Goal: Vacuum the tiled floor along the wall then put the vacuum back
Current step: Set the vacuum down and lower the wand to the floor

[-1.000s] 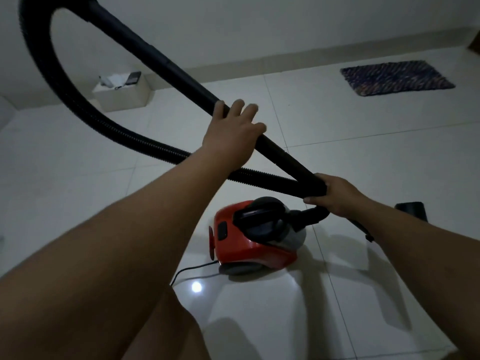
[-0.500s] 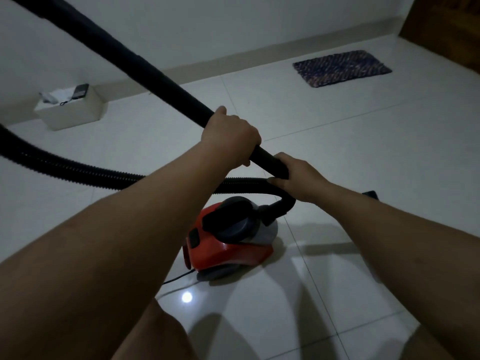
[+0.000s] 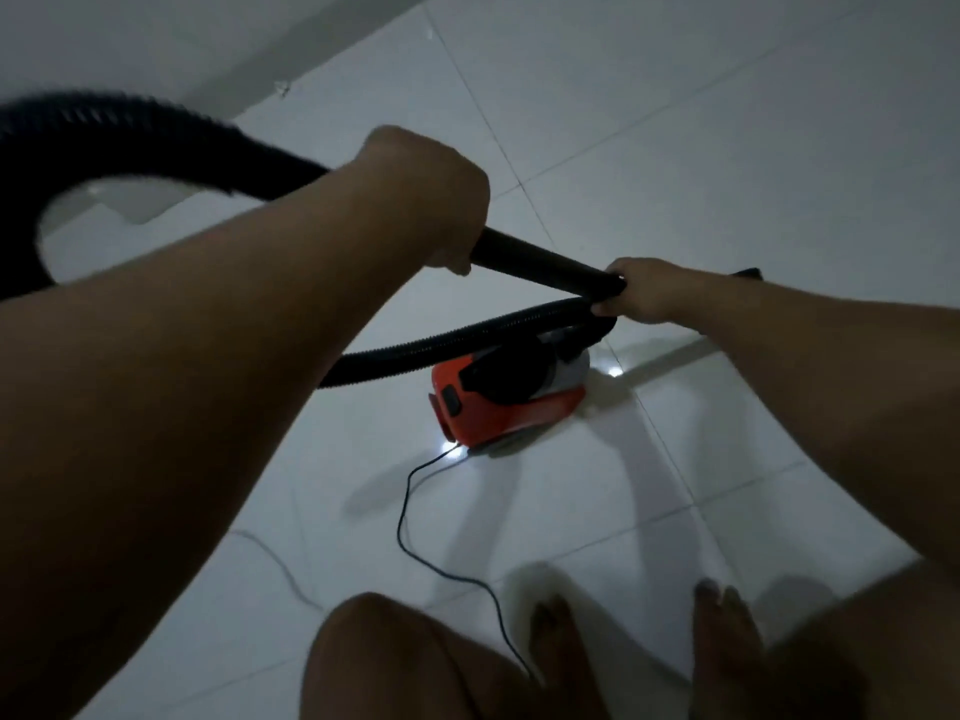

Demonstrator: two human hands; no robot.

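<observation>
Currently both hands on the black wand: left hand has fingers wrapped tight round its upper part, right hand has fingers closed on the lower end, where the ribbed hose passes just beneath. Red canister vacuum sits on the white tiled floor, centre, below the hands. Its thin cord trails near, towards the bare feet. Wall far left.

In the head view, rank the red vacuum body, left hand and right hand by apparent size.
1. Red vacuum body
2. Left hand, though it is nearer the camera, so the gap between these two is unsure
3. Right hand
</observation>
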